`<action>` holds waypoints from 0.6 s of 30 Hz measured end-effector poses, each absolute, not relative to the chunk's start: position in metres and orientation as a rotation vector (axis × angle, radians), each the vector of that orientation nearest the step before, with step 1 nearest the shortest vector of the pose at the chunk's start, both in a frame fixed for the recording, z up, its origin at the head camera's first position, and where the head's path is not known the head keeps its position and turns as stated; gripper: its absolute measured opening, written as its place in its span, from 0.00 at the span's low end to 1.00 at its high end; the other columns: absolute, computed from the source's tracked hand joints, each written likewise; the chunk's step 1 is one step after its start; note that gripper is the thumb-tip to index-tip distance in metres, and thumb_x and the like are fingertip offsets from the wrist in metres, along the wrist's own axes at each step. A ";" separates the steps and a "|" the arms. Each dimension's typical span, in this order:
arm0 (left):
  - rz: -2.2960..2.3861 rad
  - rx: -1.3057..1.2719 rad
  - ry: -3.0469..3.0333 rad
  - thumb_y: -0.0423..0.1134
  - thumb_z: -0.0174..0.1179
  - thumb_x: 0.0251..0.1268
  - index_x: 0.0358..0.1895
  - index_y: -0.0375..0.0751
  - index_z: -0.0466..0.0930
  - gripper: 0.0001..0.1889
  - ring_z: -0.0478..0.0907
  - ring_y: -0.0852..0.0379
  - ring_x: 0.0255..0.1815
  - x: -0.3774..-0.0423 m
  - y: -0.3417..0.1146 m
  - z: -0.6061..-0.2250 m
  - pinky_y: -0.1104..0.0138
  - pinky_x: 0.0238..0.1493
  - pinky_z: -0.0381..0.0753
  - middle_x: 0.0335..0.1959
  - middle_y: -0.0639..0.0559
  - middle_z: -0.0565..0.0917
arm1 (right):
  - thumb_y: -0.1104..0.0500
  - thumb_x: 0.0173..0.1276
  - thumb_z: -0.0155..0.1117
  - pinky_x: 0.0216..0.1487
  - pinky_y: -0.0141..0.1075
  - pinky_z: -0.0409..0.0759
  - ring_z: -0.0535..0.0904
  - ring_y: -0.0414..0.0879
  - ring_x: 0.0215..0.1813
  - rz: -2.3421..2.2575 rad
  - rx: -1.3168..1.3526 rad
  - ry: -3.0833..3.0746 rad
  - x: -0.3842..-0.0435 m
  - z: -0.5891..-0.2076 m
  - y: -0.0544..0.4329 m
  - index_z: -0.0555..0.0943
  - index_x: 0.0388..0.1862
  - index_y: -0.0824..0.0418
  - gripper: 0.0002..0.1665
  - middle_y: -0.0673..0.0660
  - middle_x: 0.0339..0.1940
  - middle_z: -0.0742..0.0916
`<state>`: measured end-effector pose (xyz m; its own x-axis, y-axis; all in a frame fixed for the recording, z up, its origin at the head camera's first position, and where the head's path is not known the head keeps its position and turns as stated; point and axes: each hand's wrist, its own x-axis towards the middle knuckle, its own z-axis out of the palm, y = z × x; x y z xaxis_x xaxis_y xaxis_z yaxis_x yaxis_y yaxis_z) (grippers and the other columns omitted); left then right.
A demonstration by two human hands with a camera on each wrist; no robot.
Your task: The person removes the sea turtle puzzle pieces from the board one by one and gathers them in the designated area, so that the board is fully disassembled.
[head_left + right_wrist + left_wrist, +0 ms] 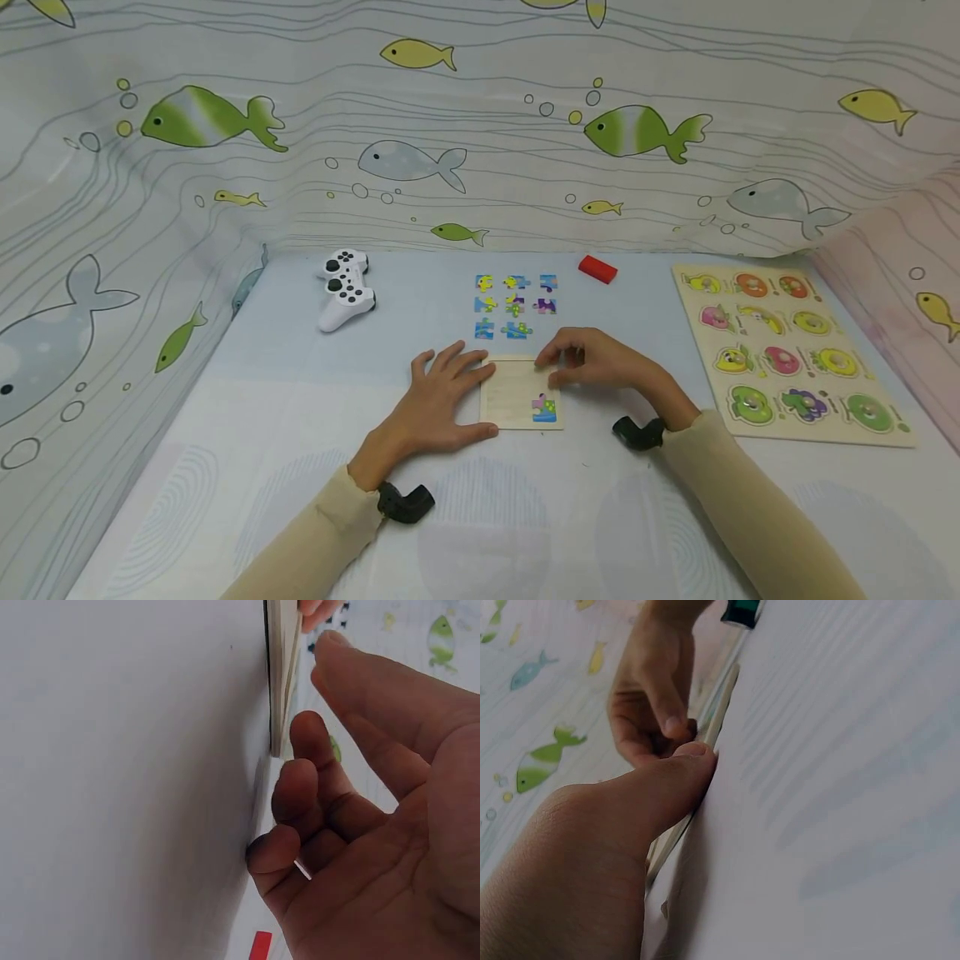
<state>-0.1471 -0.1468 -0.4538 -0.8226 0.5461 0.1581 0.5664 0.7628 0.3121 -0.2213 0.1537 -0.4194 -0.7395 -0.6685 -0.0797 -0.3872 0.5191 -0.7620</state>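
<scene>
A shallow square wooden puzzle tray (510, 396) lies on the table between the hands. One jigsaw piece (544, 410), pink, yellow and blue, sits in its lower right corner. My left hand (438, 404) lies spread along the tray's left side, fingertips on the upper edge and thumb near the lower corner. In the left wrist view its thumb (682, 772) presses the tray's rim. My right hand (588, 358) hovers at the upper right corner, fingers loosely bent. The right wrist view shows nothing between its thumb and fingers (304, 795).
Several loose jigsaw pieces (515, 306) lie in rows just behind the tray. A red block (597, 269) is at the back, a white game controller (347, 290) at the back left. On the right lies a wooden fruit puzzle board (795, 358).
</scene>
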 end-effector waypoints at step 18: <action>-0.538 -0.918 -2.896 0.70 0.60 0.58 0.75 0.52 0.70 0.43 0.53 0.41 0.83 -0.148 -0.147 -0.455 0.35 0.72 0.48 0.78 0.53 0.67 | 0.60 0.62 0.76 0.50 0.36 0.74 0.74 0.45 0.48 -0.917 -0.986 2.360 -0.199 -0.414 0.145 0.90 0.47 0.47 0.15 0.48 0.44 0.83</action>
<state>-0.1479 -0.1474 -0.4550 -0.8215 0.5483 0.1564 0.5679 0.7624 0.3101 -0.1995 0.1453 -0.4142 -0.6597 -0.7412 -0.1240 -0.4632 0.5310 -0.7095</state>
